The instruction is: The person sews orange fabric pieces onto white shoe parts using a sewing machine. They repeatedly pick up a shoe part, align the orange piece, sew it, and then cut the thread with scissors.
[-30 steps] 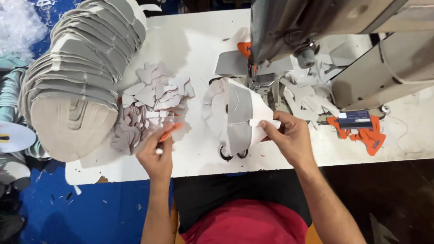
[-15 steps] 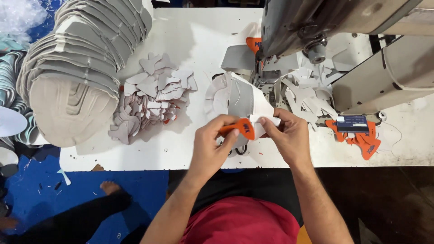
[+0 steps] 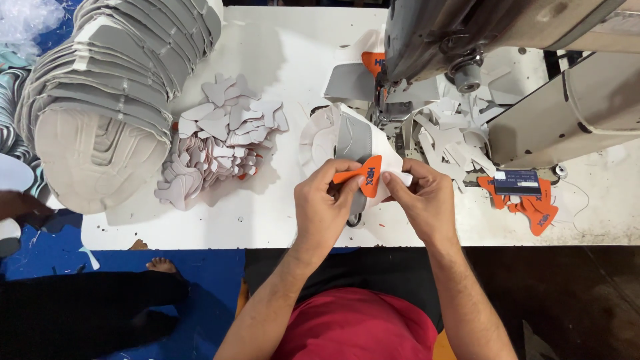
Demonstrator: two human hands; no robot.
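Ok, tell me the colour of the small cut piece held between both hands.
Orange with dark print, held by the left hand and right hand: the orange piece, head view.

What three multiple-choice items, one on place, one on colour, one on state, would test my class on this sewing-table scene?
1. Where does the tall stack of grey cut pieces lie?
A. at the table's left end
B. under the sewing machine
C. on the floor

2. What colour is the small piece held between both hands?
A. blue
B. orange
C. green

3. How does the left hand stand?
A. flat on the table
B. hanging off the table
C. pinching the small piece

Answers: 1 A, the stack sits at the left of the white table. 2 B, it is plainly orange. 3 C, the left hand's fingers close on it, opposite the right hand, in front of the sewing machine.
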